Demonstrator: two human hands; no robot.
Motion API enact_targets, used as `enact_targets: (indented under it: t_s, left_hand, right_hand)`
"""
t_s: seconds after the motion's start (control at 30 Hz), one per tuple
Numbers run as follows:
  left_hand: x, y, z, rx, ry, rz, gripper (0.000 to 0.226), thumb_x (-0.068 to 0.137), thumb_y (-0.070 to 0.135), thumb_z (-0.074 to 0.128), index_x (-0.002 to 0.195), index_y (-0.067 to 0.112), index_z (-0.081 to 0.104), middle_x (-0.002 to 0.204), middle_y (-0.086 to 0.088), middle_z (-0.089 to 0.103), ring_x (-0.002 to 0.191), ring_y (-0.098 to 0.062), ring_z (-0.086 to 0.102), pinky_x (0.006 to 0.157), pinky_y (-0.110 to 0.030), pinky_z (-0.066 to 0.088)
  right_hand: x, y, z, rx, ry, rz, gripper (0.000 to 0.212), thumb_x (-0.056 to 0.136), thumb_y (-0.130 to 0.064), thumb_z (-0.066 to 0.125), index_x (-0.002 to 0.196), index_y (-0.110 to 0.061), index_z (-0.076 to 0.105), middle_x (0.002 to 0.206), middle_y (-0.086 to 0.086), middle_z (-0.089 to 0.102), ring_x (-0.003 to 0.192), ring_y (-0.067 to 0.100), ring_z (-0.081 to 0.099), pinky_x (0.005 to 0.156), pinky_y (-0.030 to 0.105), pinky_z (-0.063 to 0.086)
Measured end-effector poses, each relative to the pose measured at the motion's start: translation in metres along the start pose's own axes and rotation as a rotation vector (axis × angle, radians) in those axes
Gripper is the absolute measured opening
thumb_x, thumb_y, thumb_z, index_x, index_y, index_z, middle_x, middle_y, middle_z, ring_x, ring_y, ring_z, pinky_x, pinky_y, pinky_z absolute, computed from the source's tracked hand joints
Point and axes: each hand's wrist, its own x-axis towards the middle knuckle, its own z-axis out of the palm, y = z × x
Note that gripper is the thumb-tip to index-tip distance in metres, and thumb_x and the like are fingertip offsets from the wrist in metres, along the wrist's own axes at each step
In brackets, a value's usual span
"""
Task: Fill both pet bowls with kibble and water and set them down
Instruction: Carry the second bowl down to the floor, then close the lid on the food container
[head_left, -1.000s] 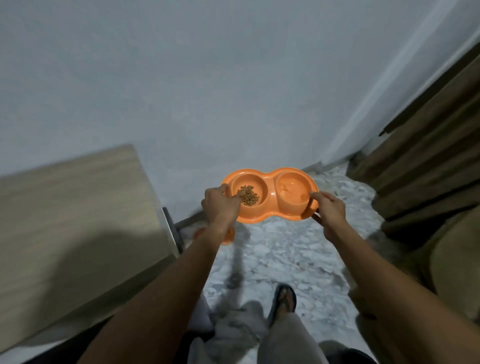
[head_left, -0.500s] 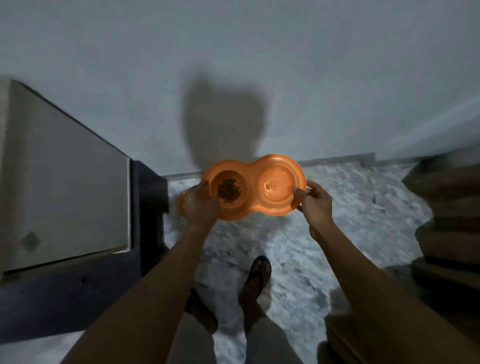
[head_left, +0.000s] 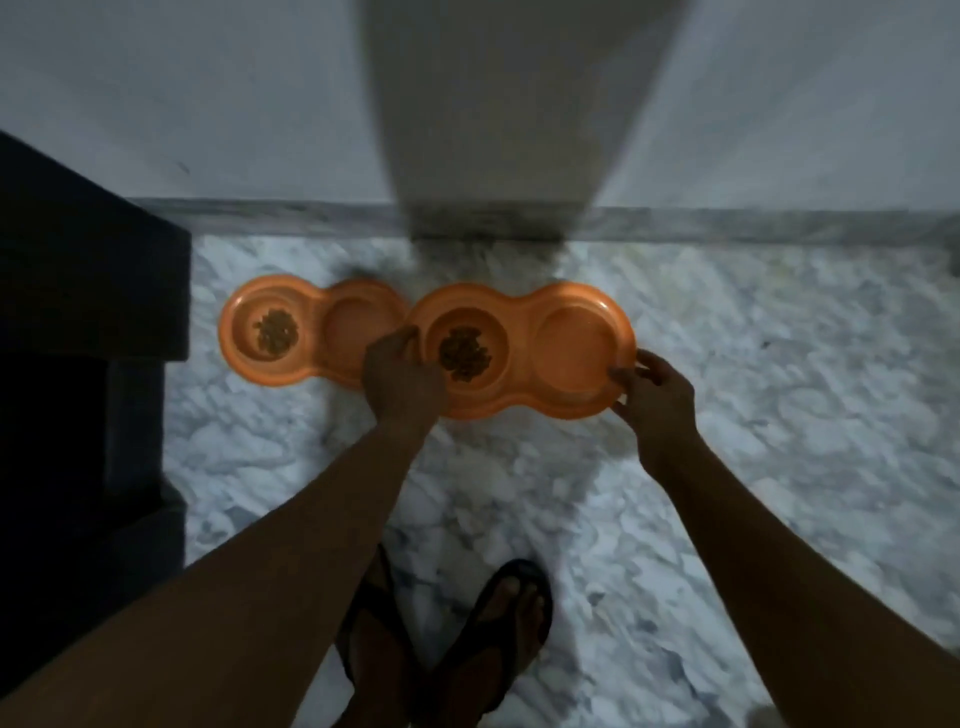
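While each hand, left (head_left: 402, 376) and right (head_left: 655, 400), grips an end, the double bowl (head_left: 524, 353) stays level. Kibble (head_left: 464, 353) sits inside; its twin (head_left: 306, 330) lies at nine o'clock, likely to pair them.

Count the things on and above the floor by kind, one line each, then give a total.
Orange double pet bowls: 2, the left bowl and the held bowl
Kibble piles: 2, left pile, right pile
Hands: 2, left hand, right hand
Flip-flops: 2
Total: 8
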Motion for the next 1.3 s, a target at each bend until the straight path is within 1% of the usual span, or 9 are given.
enact_targets:
  t_s: [0.17, 0.37, 0.43, 0.53, 0.63, 0.77, 0.9, 1.13, 1.3]
  left_hand:
    - [0.063, -0.069, 0.067, 0.033, -0.083, -0.015, 0.074, 0.063, 0.021, 0.053, 0.136, 0.009, 0.056, 0.126, -0.016, 0.063, 0.115, -0.033, 0.061, 0.096, -0.047, 0.052]
    - [0.087, -0.090, 0.086, 0.165, -0.115, 0.102, 0.051, 0.080, 0.010, 0.057, 0.130, 0.000, 0.058, 0.118, -0.020, 0.063, 0.110, -0.037, 0.060, 0.093, -0.048, 0.050]
    - [0.084, -0.084, 0.085, 0.230, -0.178, 0.110, 0.050, 0.084, 0.012, 0.056, 0.132, -0.002, 0.053, 0.127, -0.023, 0.057, 0.116, -0.039, 0.056, 0.097, -0.047, 0.047]
    - [0.073, -0.070, 0.073, 0.276, -0.271, 0.103, 0.066, 0.089, 0.022, 0.057, 0.149, 0.006, 0.036, 0.154, -0.021, 0.035, 0.139, -0.037, 0.037, 0.111, -0.044, 0.037]
    - [0.047, -0.051, 0.044, 0.253, -0.278, 0.093, 0.067, 0.091, 0.021, 0.062, 0.151, 0.010, 0.035, 0.158, -0.013, 0.031, 0.145, -0.029, 0.031, 0.115, -0.042, 0.033]
    - [-0.017, -0.007, -0.031, 0.280, -0.314, 0.118, 0.060, 0.089, 0.017, 0.066, 0.145, 0.011, 0.046, 0.153, -0.012, 0.042, 0.141, -0.025, 0.038, 0.113, -0.034, 0.034]
    - [-0.083, 0.087, -0.134, 0.353, -0.359, 0.244, 0.055, 0.089, 0.015, 0.066, 0.142, 0.011, 0.049, 0.148, -0.012, 0.047, 0.137, -0.026, 0.043, 0.107, -0.026, 0.032]
    - [-0.209, 0.272, -0.355, 0.483, -0.388, 0.581, 0.045, 0.084, 0.027, 0.061, 0.128, 0.021, 0.064, 0.139, -0.004, 0.058, 0.128, -0.022, 0.054, 0.107, -0.026, 0.036]
    - [-0.292, 0.305, -0.526, 0.351, -0.297, 0.667, 0.039, 0.085, 0.024, 0.069, 0.124, 0.023, 0.067, 0.130, 0.002, 0.063, 0.107, -0.011, 0.060, 0.092, -0.017, 0.039]
  right_hand:
    - [0.081, 0.066, 0.025, -0.072, -0.022, 0.009, 0.047, 0.091, -0.007, 0.068, 0.137, -0.011, 0.061, 0.120, 0.010, 0.068, 0.110, 0.027, 0.068, 0.100, 0.051, 0.056]
    - [0.105, 0.085, 0.039, -0.187, 0.033, -0.100, 0.038, 0.087, -0.025, 0.073, 0.124, -0.017, 0.069, 0.111, 0.007, 0.074, 0.105, 0.029, 0.071, 0.095, 0.054, 0.058]
    - [0.102, 0.082, 0.042, -0.242, 0.050, -0.129, 0.043, 0.087, -0.030, 0.072, 0.128, -0.017, 0.068, 0.114, 0.007, 0.074, 0.106, 0.027, 0.070, 0.097, 0.053, 0.057]
    - [0.083, 0.070, 0.045, -0.335, 0.023, -0.095, 0.061, 0.096, -0.035, 0.067, 0.151, -0.017, 0.048, 0.145, 0.013, 0.059, 0.128, 0.029, 0.058, 0.109, 0.046, 0.047]
    - [0.034, 0.052, 0.043, -0.441, 0.009, -0.101, 0.070, 0.094, -0.038, 0.070, 0.154, -0.015, 0.043, 0.152, 0.015, 0.051, 0.138, 0.033, 0.050, 0.113, 0.044, 0.041]
    - [-0.077, -0.003, 0.023, -0.453, -0.079, -0.163, 0.057, 0.092, -0.027, 0.075, 0.144, -0.012, 0.056, 0.126, 0.002, 0.063, 0.116, 0.021, 0.059, 0.094, 0.033, 0.045]
    - [-0.200, -0.098, -0.009, -0.394, -0.075, -0.233, 0.055, 0.092, -0.032, 0.075, 0.142, -0.019, 0.058, 0.139, -0.001, 0.060, 0.128, 0.022, 0.056, 0.102, 0.036, 0.046]
    - [-0.430, -0.259, -0.031, -0.239, -0.001, -0.398, 0.038, 0.092, -0.026, 0.073, 0.130, -0.022, 0.066, 0.128, -0.006, 0.065, 0.114, 0.016, 0.060, 0.088, 0.025, 0.042]
    - [-0.576, -0.302, 0.008, -0.187, -0.107, -0.546, 0.030, 0.092, -0.024, 0.071, 0.122, -0.023, 0.069, 0.123, -0.002, 0.066, 0.107, 0.014, 0.061, 0.084, 0.024, 0.043]
